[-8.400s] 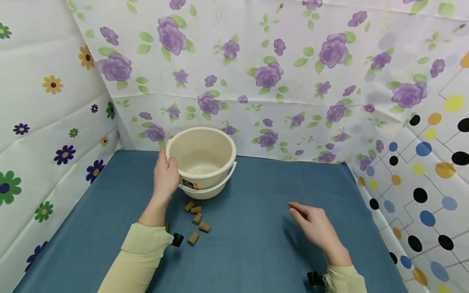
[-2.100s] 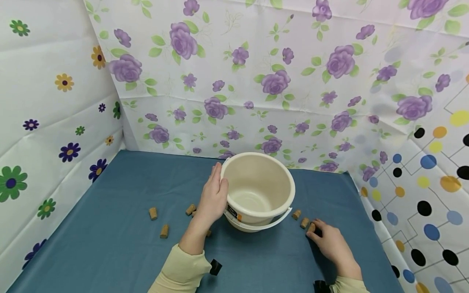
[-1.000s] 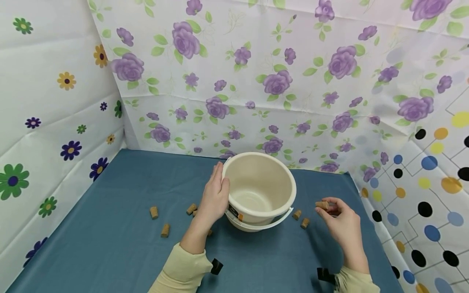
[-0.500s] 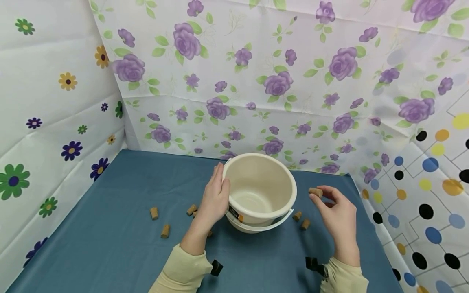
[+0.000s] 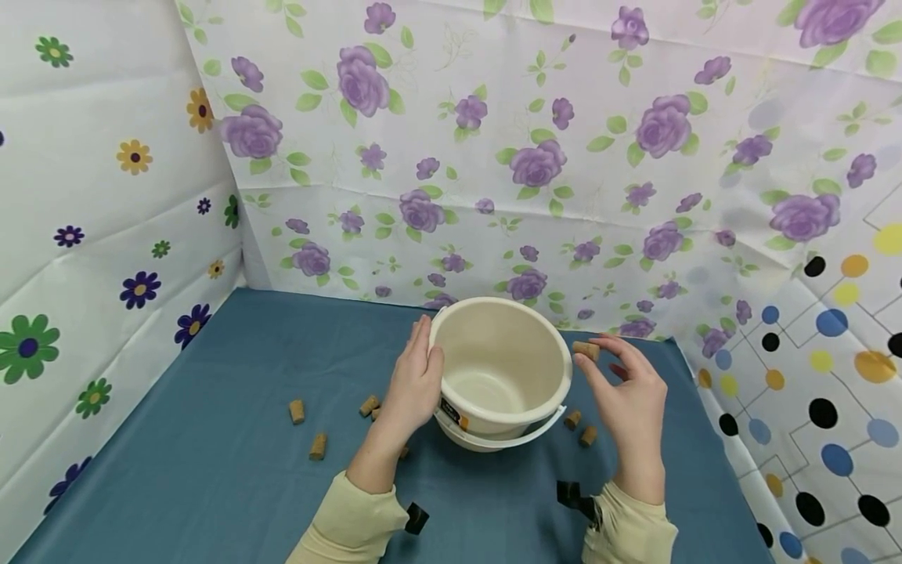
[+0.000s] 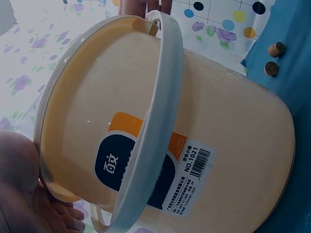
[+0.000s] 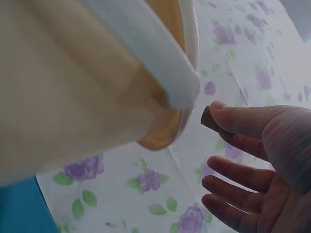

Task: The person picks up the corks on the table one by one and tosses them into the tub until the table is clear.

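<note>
A cream plastic bucket (image 5: pixel 500 360) with a white handle (image 6: pixel 160 116) stands mid-table, its mouth facing up and its visible floor bare. Against its left side lies my left hand (image 5: pixel 412 384), fingers extended along the outside of the rim and thumb beside it. My right hand (image 5: pixel 630 399) pinches a cork (image 5: pixel 585 350) between thumb and index finger, raised close beside the bucket's right rim. In the right wrist view the other fingers of that hand are spread, and the pinched cork (image 7: pixel 216 124) sits just off the rim.
Two corks (image 5: pixel 588 435) lie on the blue cloth right of the bucket. Several more corks (image 5: pixel 318 446) lie to its left, some partly hidden by the left forearm. Flower-patterned sheets (image 5: pixel 423 141) hang behind and at the left, a dotted one (image 5: pixel 831 376) at the right.
Since the oldest frame, my left hand and the bucket have shifted right. My right hand has picked a cork off the cloth, lifted it and brought it left to the rim.
</note>
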The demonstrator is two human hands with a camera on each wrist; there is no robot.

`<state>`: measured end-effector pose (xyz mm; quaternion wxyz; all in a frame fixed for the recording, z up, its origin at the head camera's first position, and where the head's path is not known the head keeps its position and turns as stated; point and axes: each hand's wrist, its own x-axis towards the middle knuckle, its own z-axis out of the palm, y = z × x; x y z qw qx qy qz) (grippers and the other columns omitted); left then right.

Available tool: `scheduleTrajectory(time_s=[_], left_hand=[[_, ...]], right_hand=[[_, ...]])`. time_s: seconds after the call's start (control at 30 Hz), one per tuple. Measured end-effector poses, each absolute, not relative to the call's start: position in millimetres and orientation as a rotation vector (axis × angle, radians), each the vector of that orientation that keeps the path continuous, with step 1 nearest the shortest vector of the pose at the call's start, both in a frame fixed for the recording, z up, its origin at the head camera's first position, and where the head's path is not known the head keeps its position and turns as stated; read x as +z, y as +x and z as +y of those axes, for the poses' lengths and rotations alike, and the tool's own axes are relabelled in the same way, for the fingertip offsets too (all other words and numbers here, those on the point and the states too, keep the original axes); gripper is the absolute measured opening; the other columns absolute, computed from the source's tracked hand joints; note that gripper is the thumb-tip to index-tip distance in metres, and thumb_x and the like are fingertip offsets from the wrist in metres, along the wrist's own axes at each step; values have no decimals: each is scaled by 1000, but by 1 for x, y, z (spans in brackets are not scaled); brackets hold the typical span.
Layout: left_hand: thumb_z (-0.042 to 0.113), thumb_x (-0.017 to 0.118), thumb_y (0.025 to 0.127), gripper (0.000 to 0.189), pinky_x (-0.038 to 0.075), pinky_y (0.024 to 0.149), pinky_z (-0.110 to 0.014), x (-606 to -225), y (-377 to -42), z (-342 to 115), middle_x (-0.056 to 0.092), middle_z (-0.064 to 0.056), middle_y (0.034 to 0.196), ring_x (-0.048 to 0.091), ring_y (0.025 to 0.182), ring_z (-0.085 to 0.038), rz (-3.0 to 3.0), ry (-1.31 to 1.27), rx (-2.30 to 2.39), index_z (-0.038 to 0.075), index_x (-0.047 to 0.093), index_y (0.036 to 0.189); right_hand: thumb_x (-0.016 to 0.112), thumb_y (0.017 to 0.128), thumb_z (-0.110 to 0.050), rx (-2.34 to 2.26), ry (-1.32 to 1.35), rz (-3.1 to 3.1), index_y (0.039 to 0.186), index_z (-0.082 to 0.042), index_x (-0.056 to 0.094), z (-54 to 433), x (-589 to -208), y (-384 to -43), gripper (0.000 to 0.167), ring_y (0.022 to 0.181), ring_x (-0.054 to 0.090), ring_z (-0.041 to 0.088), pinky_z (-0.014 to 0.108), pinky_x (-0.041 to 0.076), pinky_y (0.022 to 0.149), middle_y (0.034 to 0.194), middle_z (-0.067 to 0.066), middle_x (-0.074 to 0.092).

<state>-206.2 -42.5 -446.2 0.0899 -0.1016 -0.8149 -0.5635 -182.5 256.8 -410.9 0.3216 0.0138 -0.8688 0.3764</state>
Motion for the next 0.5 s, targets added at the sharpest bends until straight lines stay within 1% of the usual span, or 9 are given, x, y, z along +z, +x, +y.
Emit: scheduleTrajectory(time_s=[0.07, 0.1, 0.2, 0.27, 0.37, 0.43, 0.5], left_hand=[[25, 36, 118, 59, 14, 129, -58, -446, -206, -42, 15, -11, 177, 7, 164, -27, -2424, -305, -1681, 4, 20, 170], [25, 36, 118, 59, 14, 129, -58, -446, -206, -42, 15, -11, 177, 7, 164, -27, -2425, -308, -1683, 4, 20, 170], [26, 36, 118, 59, 14, 129, -58, -447, -205, -41, 14, -10, 178, 7, 164, -27, -2428, -315, -1689, 4, 20, 171], [25, 36, 118, 59, 14, 129, -59, -448, -205, -42, 14, -10, 178, 7, 164, -28, -2429, -312, -1693, 4, 19, 171], [25, 36, 118, 59, 13, 129, -59, -448, -205, -43, 13, -10, 178, 6, 164, -29, -2432, -303, -1692, 4, 19, 171], [25, 36, 118, 59, 13, 129, -59, -448, -206, -44, 14, -11, 178, 6, 164, -29, -2433, -297, -1686, 4, 19, 171], [25, 36, 118, 59, 13, 129, -59, -448, -207, -44, 14, -11, 178, 6, 164, -29, -2433, -295, -1681, 4, 19, 171]], right_hand=[[88, 93, -24, 1001, 51, -2274, 123, -10, 80, 253, -410, -182, 34, 129, 65, 27, 13, 48, 93, 137, 5, 72], [89, 92, -24, 1006, 62, -2272, 121, -10, 81, 251, -409, -181, 33, 128, 65, 27, 11, 47, 92, 136, 5, 72], [90, 91, -24, 1011, 88, -2278, 117, -9, 82, 248, -409, -179, 31, 126, 67, 27, 12, 47, 93, 135, 4, 73], [91, 90, -24, 1006, 106, -2294, 114, -9, 83, 246, -409, -178, 29, 124, 68, 27, 19, 51, 94, 134, 3, 73], [91, 90, -24, 996, 128, -2317, 112, -9, 84, 245, -410, -178, 28, 123, 68, 27, 33, 57, 96, 133, 4, 74], [91, 89, -24, 994, 136, -2320, 111, -9, 84, 245, -410, -178, 27, 121, 69, 28, 44, 58, 95, 133, 4, 74], [91, 89, -24, 1003, 137, -2315, 111, -9, 84, 245, -409, -178, 27, 121, 69, 28, 49, 58, 95, 133, 4, 74]])
